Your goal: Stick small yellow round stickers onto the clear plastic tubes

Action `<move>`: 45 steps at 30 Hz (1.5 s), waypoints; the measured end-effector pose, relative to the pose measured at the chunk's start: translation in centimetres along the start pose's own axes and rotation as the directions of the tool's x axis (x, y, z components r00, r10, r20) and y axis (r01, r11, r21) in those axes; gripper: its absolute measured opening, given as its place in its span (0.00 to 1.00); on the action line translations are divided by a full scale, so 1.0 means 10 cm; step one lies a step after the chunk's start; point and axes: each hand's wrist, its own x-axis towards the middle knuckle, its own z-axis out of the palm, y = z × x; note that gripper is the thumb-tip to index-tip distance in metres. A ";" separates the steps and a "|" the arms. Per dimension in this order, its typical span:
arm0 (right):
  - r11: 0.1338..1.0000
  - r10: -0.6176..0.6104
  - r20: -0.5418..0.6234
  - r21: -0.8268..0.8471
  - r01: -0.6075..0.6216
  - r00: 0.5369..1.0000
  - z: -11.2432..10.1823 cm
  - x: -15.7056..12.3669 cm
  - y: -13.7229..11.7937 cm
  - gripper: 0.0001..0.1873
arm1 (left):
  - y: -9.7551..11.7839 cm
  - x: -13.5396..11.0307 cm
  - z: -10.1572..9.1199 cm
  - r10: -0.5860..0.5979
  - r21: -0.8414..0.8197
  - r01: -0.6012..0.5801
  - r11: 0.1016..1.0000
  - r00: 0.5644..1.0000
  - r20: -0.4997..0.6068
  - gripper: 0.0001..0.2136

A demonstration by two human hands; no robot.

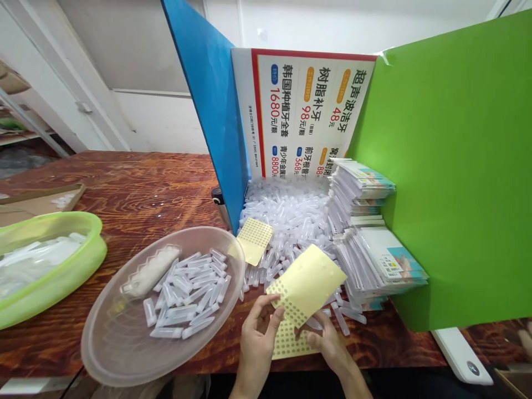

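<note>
Hands point(291, 332) — yellow sheet point(305, 285) just above

The table point(158, 183) is showing glossy, grained brown wood. At lower left, the round bowl point(124, 343) is looking like frosted, translucent plastic, as are the small clear tubes point(291, 210) piled at centre. The yellow sheet point(307, 282) is reading as matt paper; the green board point(457, 166) at right is appearing smooth and matt.
</note>
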 end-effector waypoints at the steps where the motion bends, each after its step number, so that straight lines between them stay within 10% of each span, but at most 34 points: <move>1: 0.999 -0.001 -0.053 0.052 0.004 0.999 0.05 0.02 0.02 0.39 | 0.00 0.00 0.01 0.010 0.018 -0.011 1.000 0.999 0.034 0.16; 9: 0.961 0.052 -0.144 0.278 -0.010 0.988 0.24 0.18 0.09 0.32 | -0.13 0.02 -0.04 0.070 0.400 -0.119 0.909 0.988 0.136 0.22; 17: 0.973 0.050 -0.114 0.228 -0.022 0.992 0.20 0.14 0.28 0.28 | -0.22 0.00 -0.04 0.448 0.632 -0.402 0.663 0.889 0.095 0.13; 28: 0.991 -0.007 -0.154 0.131 0.027 0.988 0.22 0.14 0.31 0.27 | -0.15 0.06 -0.04 0.180 0.399 -0.203 0.894 0.979 0.094 0.14; 45: 0.999 -0.037 -0.181 -0.023 0.033 0.983 0.18 0.13 0.27 0.27 | -0.12 0.04 -0.07 0.085 0.385 -0.108 0.917 0.993 0.078 0.11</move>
